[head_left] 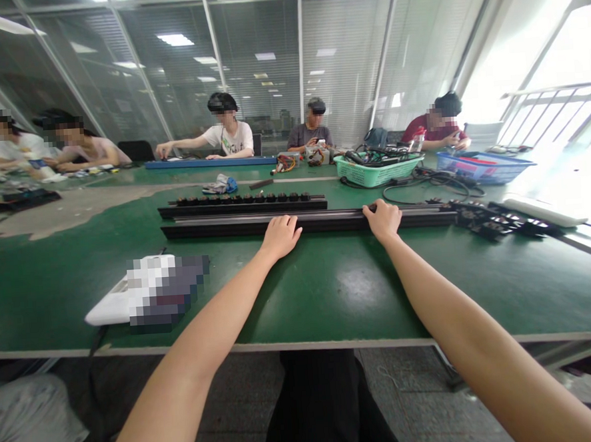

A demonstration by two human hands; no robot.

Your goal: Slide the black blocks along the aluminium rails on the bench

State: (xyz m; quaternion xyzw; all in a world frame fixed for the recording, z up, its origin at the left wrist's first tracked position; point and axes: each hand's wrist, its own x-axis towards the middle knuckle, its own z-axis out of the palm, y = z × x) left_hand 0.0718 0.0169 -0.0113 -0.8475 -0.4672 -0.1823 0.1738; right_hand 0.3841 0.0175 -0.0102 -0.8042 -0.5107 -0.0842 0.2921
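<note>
We logged both bare hands on a long black aluminium rail point(308, 223), which lay crosswise on the green table mat point(340, 291) just in front of us. The left hand point(280, 238) sat palm down on the rail's left-centre section, fingers relaxed and not clenched. The right hand point(383, 219) sat further right, its fingers curled over the rail's far edge. We could not tell whether that was a real grasp or just a rest, since the fingertips were hidden behind the rail.

We judged this the handling stage, with the rail under the hands and no tool in either. Any shift of it called for a firm hold from both hands first, given its length.

A second black rail point(242, 208), topped with a row of small dark fittings, lay just beyond, apart from the first. Dark parts point(496, 221) were heaped off the near rail's right end, but glare and distance kept us from naming them. A white object point(108, 311) on the left was mostly pixelated, so we could not identify it. A green basket point(377, 170) and a blue basket point(485, 167) sat far off among cables, their contents hard to make out. Co-workers sat along the far side, their hands busy and separate from ours.
</note>
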